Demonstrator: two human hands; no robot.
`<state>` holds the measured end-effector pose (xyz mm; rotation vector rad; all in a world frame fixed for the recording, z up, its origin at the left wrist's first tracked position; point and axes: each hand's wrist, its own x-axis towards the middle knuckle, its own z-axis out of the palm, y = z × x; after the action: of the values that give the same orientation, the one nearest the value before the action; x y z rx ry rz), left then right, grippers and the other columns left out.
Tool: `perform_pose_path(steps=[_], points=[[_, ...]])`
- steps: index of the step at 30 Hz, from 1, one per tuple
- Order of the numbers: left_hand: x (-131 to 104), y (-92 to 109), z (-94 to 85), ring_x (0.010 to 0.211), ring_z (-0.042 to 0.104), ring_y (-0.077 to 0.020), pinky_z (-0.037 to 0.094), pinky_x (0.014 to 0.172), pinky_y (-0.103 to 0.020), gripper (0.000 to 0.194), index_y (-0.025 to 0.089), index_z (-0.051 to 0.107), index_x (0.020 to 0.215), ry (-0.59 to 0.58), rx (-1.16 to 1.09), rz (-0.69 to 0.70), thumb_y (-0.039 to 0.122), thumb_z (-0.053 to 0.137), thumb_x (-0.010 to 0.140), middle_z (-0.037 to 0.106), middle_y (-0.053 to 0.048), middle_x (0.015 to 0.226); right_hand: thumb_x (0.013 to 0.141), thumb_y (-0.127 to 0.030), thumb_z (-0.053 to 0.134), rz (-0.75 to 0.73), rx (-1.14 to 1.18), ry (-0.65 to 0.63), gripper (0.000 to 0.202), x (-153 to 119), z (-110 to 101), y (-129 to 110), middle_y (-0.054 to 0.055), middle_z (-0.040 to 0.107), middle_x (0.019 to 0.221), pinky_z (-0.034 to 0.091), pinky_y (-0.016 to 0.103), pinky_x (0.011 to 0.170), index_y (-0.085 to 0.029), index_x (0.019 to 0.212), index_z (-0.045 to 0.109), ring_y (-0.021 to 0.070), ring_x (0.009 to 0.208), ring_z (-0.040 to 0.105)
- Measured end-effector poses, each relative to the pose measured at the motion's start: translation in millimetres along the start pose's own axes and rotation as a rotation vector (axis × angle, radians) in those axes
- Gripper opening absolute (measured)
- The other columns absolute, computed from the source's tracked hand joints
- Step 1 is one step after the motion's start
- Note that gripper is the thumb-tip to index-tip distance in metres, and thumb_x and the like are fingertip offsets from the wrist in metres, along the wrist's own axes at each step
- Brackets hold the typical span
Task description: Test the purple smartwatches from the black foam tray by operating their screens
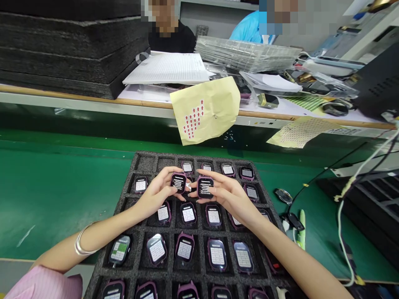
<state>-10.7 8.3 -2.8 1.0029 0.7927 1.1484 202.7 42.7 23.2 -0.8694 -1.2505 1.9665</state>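
My left hand (162, 187) grips a purple-framed smartwatch (178, 183) by its edges. In my right hand (226, 191) is a second purple smartwatch (205, 187), with the thumb at its screen. Both screens are dark with lines of white text, and the two watches are held side by side, apart. Beneath them lies a black foam tray (137, 226) divided into compartments, many holding watches with lit white grids. One watch (119, 250) at the lower left shows green and white blocks.
Stacked black foam (62, 54) fills the shelf's left. Papers (171, 68) lie beside it; a yellow sheet (207, 110) hangs over the shelf edge. Cables (341, 207) and a green-handled tool (301, 228) are at right. Two people sit behind the shelf.
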Motion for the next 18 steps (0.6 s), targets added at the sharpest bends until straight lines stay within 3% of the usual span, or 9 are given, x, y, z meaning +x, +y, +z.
perform_pose_path(steps=[8,18], points=[[-0.4,1.2,1.1,0.091,0.062,-0.0190,0.059,0.072,-0.032,0.031,0.019,0.050,0.113,-0.022,0.017,0.017,0.012,0.055,0.082,0.061,-0.006,0.101,0.083,-0.025,0.071,-0.027,-0.108,0.045,0.044,-0.7,2.8,1.3,0.009,0.072,0.106,0.062,0.038,0.074,-0.022,0.124,0.059,0.0245,0.088,0.072],[0.1,-2.5,0.9,0.090,0.065,-0.0190,0.061,0.069,-0.030,0.023,0.019,0.051,0.110,-0.039,-0.016,0.027,0.022,0.059,0.089,0.063,-0.005,0.098,0.086,-0.038,0.067,-0.041,-0.064,0.061,0.040,-1.7,1.6,-1.5,0.010,0.071,0.105,0.062,0.035,0.065,-0.020,0.122,0.062,0.0274,0.086,0.072]])
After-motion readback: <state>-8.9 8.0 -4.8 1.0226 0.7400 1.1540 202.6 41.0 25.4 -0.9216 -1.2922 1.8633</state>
